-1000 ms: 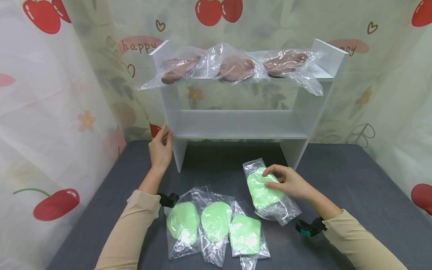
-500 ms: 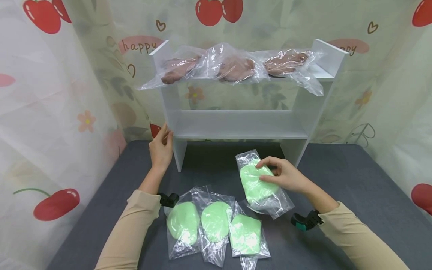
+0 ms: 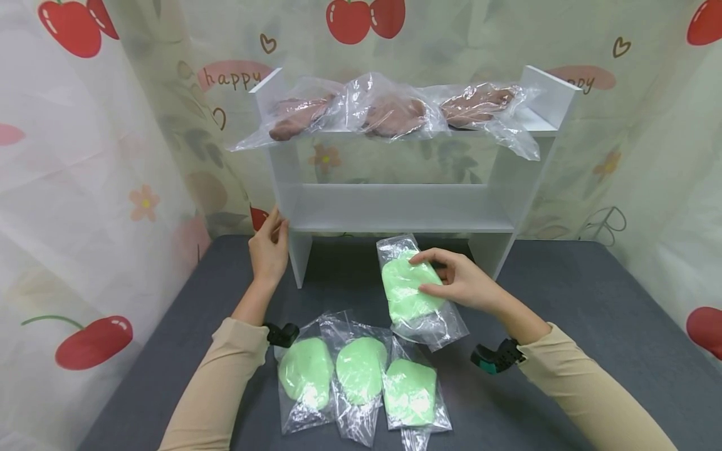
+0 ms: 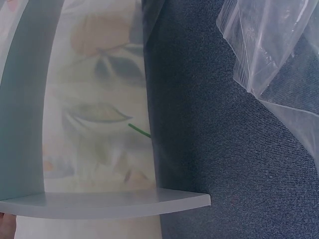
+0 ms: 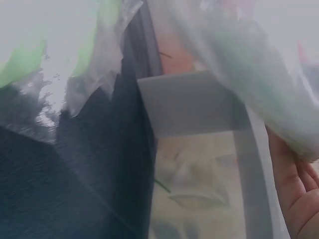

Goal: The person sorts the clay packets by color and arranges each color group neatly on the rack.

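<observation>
In the head view my right hand (image 3: pixel 459 282) pinches a clear plastic bag with a flat light-green slab (image 3: pixel 408 291) inside, above the table and in front of the shelf. The right wrist view shows that bag (image 5: pixel 239 59) blurred, with curled fingers (image 5: pixel 299 194) at its edge. My left hand (image 3: pixel 269 250) touches the outer side of the white shelf's (image 3: pixel 403 210) left panel, near the middle board's height. A sliver of left hand (image 4: pixel 7 226) shows beside the panel in the left wrist view. What the slab is made of, I cannot tell.
Three similar bagged green slabs (image 3: pixel 361 369) lie in a row at the front of the dark table (image 3: pixel 564 300). On the shelf's top board rest several bagged brown lumps (image 3: pixel 395 116), their plastic overhanging the front. Printed curtains (image 3: pixel 84 188) surround the table.
My right hand has moved left and away from me, toward the shelf, carrying the bagged green slab. The left hand stays at the shelf's side panel.
</observation>
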Demonstrator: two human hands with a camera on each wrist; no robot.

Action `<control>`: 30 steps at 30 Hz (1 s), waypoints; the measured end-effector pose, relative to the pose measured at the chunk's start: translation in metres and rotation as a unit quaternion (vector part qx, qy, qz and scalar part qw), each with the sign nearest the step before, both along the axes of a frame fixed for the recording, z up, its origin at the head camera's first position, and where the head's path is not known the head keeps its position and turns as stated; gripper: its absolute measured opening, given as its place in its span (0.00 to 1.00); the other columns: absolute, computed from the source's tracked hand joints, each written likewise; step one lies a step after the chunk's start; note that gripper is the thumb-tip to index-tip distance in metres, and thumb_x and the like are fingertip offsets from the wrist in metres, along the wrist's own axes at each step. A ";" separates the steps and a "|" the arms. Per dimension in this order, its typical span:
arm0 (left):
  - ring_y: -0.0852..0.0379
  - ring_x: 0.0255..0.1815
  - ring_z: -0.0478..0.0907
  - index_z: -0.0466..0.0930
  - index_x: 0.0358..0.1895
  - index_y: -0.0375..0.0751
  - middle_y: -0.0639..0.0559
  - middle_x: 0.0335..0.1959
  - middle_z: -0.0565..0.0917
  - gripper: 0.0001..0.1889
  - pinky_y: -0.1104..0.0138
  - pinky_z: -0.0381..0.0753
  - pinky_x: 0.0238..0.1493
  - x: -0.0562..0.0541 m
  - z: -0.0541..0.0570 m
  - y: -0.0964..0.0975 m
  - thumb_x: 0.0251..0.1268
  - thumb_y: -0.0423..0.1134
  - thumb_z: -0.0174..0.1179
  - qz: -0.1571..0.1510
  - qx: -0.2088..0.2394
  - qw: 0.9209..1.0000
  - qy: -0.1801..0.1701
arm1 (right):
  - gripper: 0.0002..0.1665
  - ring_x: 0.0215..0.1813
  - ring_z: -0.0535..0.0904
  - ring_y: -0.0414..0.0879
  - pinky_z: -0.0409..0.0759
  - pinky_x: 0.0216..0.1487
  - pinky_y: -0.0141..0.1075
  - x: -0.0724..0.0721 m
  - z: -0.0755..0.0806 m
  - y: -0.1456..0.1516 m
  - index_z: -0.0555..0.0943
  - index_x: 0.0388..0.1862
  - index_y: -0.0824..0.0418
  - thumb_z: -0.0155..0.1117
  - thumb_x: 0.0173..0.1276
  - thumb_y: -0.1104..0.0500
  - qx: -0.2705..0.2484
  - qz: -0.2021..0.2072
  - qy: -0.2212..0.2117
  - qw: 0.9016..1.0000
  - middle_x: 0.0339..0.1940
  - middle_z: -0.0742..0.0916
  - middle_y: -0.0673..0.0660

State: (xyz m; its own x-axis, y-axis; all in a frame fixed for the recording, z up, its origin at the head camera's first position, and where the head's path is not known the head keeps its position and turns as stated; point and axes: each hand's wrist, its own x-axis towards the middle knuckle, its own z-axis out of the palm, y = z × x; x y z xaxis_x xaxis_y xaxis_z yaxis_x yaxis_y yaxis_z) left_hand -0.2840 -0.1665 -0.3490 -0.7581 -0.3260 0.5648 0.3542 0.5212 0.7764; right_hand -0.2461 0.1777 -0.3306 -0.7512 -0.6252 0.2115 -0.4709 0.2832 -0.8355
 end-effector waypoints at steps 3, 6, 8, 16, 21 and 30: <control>0.41 0.50 0.81 0.69 0.65 0.39 0.34 0.53 0.80 0.22 0.51 0.81 0.49 0.000 0.000 0.000 0.68 0.34 0.54 0.001 -0.003 1.000 0.007 | 0.29 0.26 0.72 0.36 0.69 0.23 0.29 -0.002 0.006 -0.007 0.70 0.62 0.63 0.64 0.62 0.66 -0.004 0.007 0.002 1.000 0.63 0.73 0.64; 0.40 0.51 0.81 0.69 0.64 0.38 0.33 0.51 0.81 0.22 0.51 0.81 0.49 0.000 0.000 0.001 0.68 0.34 0.54 0.002 -0.006 1.000 0.012 | 0.31 0.28 0.75 0.38 0.69 0.23 0.30 -0.005 0.012 -0.013 0.68 0.65 0.61 0.63 0.62 0.66 -0.003 0.012 0.012 1.000 0.66 0.71 0.62; 0.41 0.51 0.81 0.69 0.64 0.38 0.33 0.51 0.81 0.22 0.51 0.80 0.49 -0.001 0.000 0.001 0.68 0.34 0.53 0.001 -0.006 1.000 0.013 | 0.33 0.24 0.71 0.39 0.69 0.23 0.31 -0.006 0.015 -0.017 0.66 0.67 0.59 0.63 0.63 0.65 0.003 0.015 0.017 1.000 0.68 0.70 0.61; 0.41 0.51 0.80 0.69 0.64 0.38 0.34 0.53 0.80 0.22 0.51 0.80 0.49 0.000 0.000 0.000 0.67 0.33 0.54 0.003 -0.005 1.000 0.013 | 0.41 0.16 0.64 0.40 0.66 0.21 0.32 -0.014 0.025 -0.034 0.58 0.73 0.48 0.63 0.63 0.62 0.027 0.029 0.004 0.999 0.73 0.62 0.51; 0.40 0.50 0.81 0.69 0.64 0.37 0.33 0.52 0.80 0.22 0.51 0.81 0.49 0.000 0.000 0.001 0.67 0.33 0.54 0.005 -0.005 1.000 0.012 | 0.44 0.27 0.76 0.44 0.72 0.27 0.33 -0.021 0.027 -0.046 0.54 0.74 0.45 0.62 0.64 0.61 0.016 0.046 -0.023 0.999 0.76 0.57 0.47; 0.40 0.50 0.81 0.69 0.64 0.38 0.33 0.51 0.81 0.22 0.50 0.81 0.48 -0.001 -0.001 0.001 0.67 0.33 0.54 0.007 -0.007 1.000 0.014 | 0.40 0.45 0.83 0.50 0.79 0.40 0.34 -0.034 0.030 -0.071 0.59 0.73 0.48 0.63 0.64 0.61 -0.038 0.007 -0.047 0.998 0.74 0.62 0.52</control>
State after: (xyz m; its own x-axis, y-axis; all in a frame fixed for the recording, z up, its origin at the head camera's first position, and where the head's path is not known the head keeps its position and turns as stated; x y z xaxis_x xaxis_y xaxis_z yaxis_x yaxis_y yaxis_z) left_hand -0.2849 -0.1658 -0.3496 -0.7367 -0.3285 0.5910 0.3686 0.5376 0.7583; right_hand -0.2798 0.1063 -0.3011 -0.7613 -0.6206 0.1877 -0.3930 0.2115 -0.8949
